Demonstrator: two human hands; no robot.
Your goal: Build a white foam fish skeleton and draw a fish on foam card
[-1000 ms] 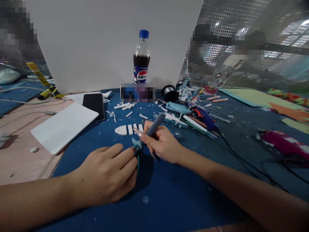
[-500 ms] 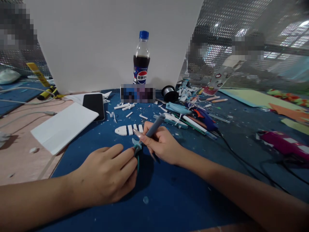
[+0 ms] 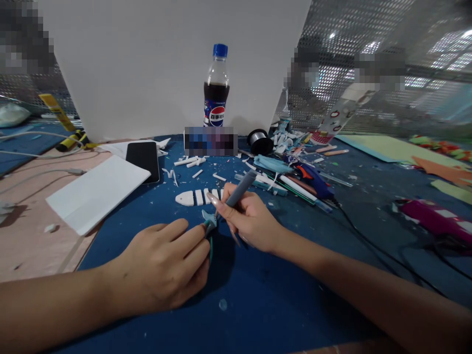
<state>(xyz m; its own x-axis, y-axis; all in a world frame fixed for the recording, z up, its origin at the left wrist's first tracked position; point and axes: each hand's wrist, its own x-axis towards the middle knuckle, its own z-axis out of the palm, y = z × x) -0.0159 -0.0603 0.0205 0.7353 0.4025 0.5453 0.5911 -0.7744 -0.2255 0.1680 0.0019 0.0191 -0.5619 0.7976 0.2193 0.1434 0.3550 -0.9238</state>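
My left hand (image 3: 173,260) is closed on a small light-blue fish-tail-shaped piece (image 3: 209,217), pinching its lower end. A green strip hangs below those fingers. In my right hand (image 3: 250,216) is a grey pen-like tool (image 3: 241,188), gripped like a pencil; its tip meets or nearly meets the right edge of the tail piece. Just behind my hands lies a white fish shape (image 3: 185,198) cut into several pieces, a rounded head and narrow strips in a row. My right fingers cover its right end.
Behind stand a cola bottle (image 3: 217,88) and a wire spool (image 3: 260,142). At right lie a blue glue gun (image 3: 313,179), sticks and white scraps; its black cord runs past my right forearm. A black phone (image 3: 143,160) and folded white paper (image 3: 99,194) lie left.
My right hand with the pen-like tool has shifted slightly right, showing more of the tail piece's edge and the white strips. My left hand has stayed in place.
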